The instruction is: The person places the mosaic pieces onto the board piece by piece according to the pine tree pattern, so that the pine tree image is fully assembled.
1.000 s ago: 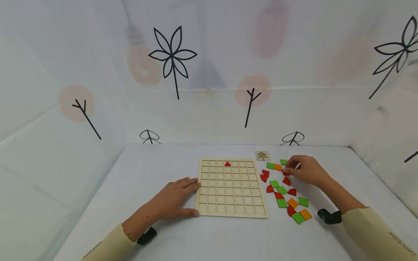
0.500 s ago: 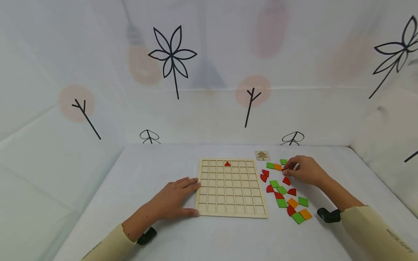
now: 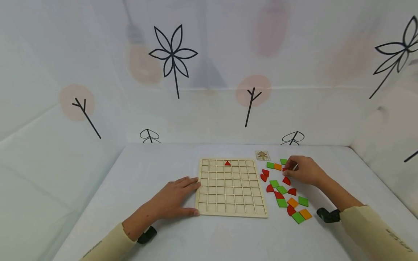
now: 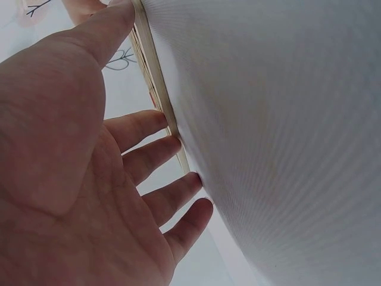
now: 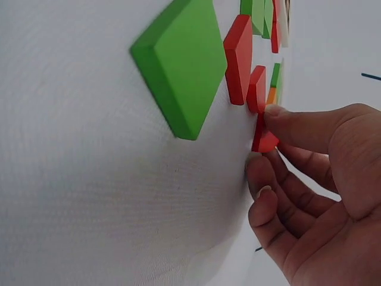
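Note:
My left hand [image 3: 174, 199] lies at the left edge of a pale wooden grid board [image 3: 230, 209], fingers and thumb extended. In the left wrist view, fingertips touch the side of the board [image 4: 156, 71]. One red triangle [image 3: 227, 164] sits in a top-row cell. To the right of the board, my right hand [image 3: 305, 169] pinches a small red tile [image 5: 268, 142] between thumb and fingers, low over the table. The fingers hide much of that tile, so its full shape cannot be told.
Loose red quarter-circles [image 3: 270, 189], green squares [image 3: 303, 201] and orange squares [image 3: 305, 214] lie scattered right of the board, several of them touching. A small card with a tree pattern [image 3: 262, 156] lies behind them. A white printed cloth wall [image 3: 209, 116] stands at the back.
The red tile in my right hand has turned slightly and shows less between the fingers. My right hand has barely shifted, and the left hand stays at the board.

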`<state>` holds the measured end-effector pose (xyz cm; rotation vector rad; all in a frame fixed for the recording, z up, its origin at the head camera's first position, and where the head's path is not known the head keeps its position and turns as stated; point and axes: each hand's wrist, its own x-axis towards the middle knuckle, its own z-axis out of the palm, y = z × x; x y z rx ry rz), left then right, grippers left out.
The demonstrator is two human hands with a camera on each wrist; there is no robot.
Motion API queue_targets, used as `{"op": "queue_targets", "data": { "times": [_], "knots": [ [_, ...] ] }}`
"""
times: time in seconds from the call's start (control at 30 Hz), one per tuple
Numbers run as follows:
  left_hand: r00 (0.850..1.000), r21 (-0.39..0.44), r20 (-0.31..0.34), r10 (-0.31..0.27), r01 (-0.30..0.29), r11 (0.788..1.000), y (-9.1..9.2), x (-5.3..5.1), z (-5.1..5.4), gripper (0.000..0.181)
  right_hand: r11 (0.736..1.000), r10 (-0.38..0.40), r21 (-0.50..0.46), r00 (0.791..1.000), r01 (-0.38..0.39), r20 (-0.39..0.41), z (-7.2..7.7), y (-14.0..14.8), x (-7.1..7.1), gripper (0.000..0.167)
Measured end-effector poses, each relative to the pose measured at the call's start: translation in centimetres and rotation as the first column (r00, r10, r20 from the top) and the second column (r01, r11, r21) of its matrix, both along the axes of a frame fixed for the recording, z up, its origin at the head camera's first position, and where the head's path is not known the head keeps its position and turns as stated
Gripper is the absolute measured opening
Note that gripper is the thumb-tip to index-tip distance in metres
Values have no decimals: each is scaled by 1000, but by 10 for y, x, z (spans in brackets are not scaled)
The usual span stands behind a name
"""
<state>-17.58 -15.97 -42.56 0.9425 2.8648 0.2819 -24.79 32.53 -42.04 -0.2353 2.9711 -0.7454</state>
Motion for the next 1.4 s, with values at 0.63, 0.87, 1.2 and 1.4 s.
{"op": "queue_targets", "data": {
  "times": [0.63,0.87,1.2,1.4],
  "knots": [
    [1000,1,-2,-1,1,1000,1,-2,1,91,995,46,-90,999,-48,-24,16,-9,-1,15],
    [1000,-5,5,8,-8,1000,2,-1,2,91,993,53,-107,998,-55,-17,21,-25,-3,15],
    [1000,-6,8,11,-11,1000,1,0,2,92,990,70,-125,997,-71,-13,24,-42,-9,13],
    [1000,-6,5,5,-5,1000,1,0,2,92,987,97,-127,995,-100,-33,25,-54,-13,13]
  ]
}}
